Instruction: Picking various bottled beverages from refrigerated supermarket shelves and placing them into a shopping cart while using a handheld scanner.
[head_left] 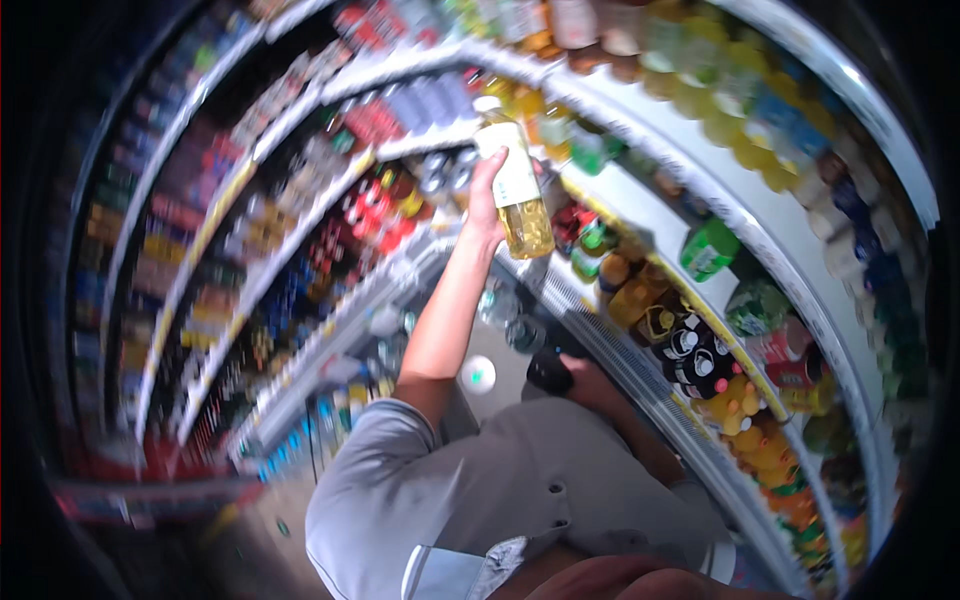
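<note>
My left hand (486,192) is raised on an outstretched arm, its fingers wrapped round a clear plastic bottle (527,228) of yellow drink. The bottle has a white cap and a pale label, and it leans a little, cap up and to the left, in front of the corner of the drinks shelves. Low down, close to my body, my right hand (580,378) is closed on a dark, rounded object (549,371). It looks like a dark bottle, but blur and shadow hide its kind.
Curved-looking shelves of cans and bottles rise on the left and right. Dark bottles with black tops (688,345) and orange drinks (765,450) fill the lower right shelf. A green-labelled bottle (709,250) lies on the shelf above. Clear large bottles (523,333) stand on the floor ahead, by a white round thing (478,374).
</note>
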